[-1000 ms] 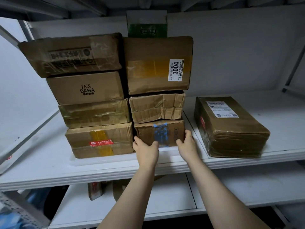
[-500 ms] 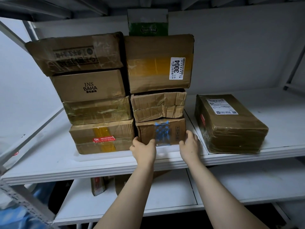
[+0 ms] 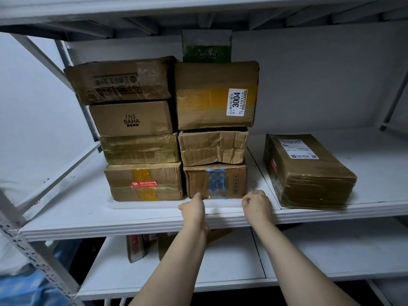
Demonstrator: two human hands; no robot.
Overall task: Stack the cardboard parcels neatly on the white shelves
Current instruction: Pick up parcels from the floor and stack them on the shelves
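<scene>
Head view: the bottom box sits near the shelf front edge, under two parcels. Right hand is clenched, empty; left hand grip cannot be told. Cardboard is stiff, dented, likely loaded: grasp both lower side edges.

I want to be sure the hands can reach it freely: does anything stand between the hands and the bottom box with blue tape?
Nothing visible does. The left hand and right hand are directly in front of the box with blue tape; only a bare strip of white shelf lies before it.
</scene>
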